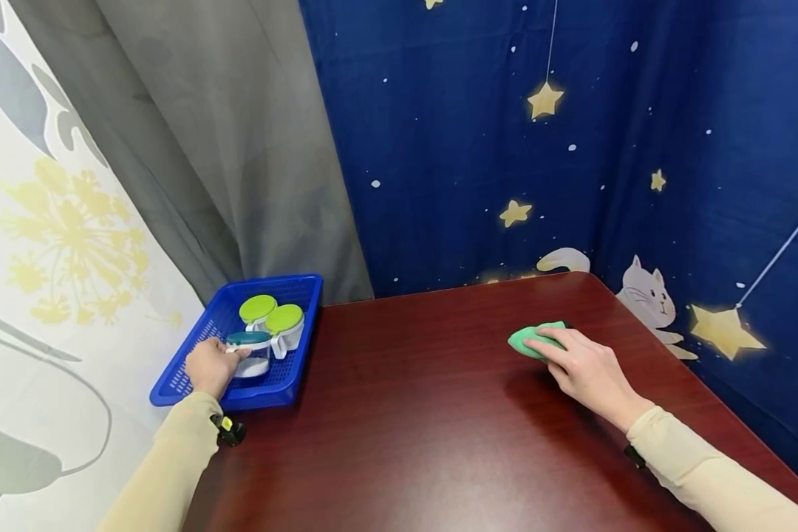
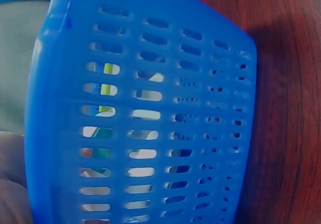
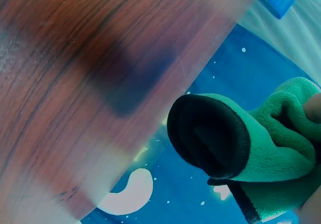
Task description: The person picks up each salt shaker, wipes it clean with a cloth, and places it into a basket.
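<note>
In the head view my left hand (image 1: 214, 367) is at the blue basket (image 1: 309, 325) and grips a clear seasoning jar (image 1: 256, 363) with a teal lid at its left side. Two more jars with lime-green lids, a front one (image 1: 286, 321) and a rear one (image 1: 257, 307), stand beside it in the basket. The basket's slotted wall (image 2: 65, 158) hides most of them in the left wrist view. My right hand (image 1: 588, 369) pinches a folded green cloth (image 1: 532, 340) held above the table. Black edging (image 3: 208, 136) borders the cloth in the right wrist view.
The reddish-brown wooden table (image 1: 425, 414) stretches between the basket and my right hand. Behind it hang a grey curtain (image 1: 266, 170) and a dark blue star-patterned curtain (image 1: 452, 148). A white patterned curtain (image 1: 73, 318) hangs close on the left.
</note>
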A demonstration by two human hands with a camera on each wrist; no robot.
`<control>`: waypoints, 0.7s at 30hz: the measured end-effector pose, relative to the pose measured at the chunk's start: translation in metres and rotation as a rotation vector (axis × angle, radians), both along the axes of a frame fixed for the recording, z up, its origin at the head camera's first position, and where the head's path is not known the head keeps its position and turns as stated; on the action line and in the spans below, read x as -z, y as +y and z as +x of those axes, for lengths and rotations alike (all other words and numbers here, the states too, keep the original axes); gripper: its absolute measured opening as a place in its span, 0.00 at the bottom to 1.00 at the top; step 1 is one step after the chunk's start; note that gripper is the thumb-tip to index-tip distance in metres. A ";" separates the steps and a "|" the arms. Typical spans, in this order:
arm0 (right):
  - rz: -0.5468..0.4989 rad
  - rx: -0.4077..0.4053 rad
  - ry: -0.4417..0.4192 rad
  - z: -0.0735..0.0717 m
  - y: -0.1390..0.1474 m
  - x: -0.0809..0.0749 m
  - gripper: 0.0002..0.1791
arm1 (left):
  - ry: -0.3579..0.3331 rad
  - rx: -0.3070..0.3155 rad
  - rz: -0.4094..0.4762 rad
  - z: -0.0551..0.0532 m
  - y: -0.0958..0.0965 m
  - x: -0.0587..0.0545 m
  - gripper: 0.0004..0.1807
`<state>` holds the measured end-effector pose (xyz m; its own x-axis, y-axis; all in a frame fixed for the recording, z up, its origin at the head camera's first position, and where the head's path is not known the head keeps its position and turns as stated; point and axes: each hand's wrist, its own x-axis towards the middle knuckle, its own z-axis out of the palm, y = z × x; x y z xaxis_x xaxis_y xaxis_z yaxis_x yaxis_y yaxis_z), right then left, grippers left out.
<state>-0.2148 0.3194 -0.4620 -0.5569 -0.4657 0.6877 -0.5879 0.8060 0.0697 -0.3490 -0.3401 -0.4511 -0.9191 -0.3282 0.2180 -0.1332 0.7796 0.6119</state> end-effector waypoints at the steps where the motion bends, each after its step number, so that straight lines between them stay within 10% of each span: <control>1: 0.000 0.000 0.004 0.000 0.000 0.000 0.31 | -0.008 0.003 -0.014 -0.001 -0.001 0.000 0.21; 21: 0.001 0.084 -0.047 0.006 0.016 -0.001 0.30 | -0.279 0.067 -0.199 0.007 -0.035 -0.010 0.24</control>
<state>-0.2089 0.3357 -0.4612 -0.6258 -0.4166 0.6594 -0.5209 0.8525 0.0444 -0.3416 -0.3753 -0.4416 -0.9704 -0.2414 0.0091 -0.2184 0.8925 0.3947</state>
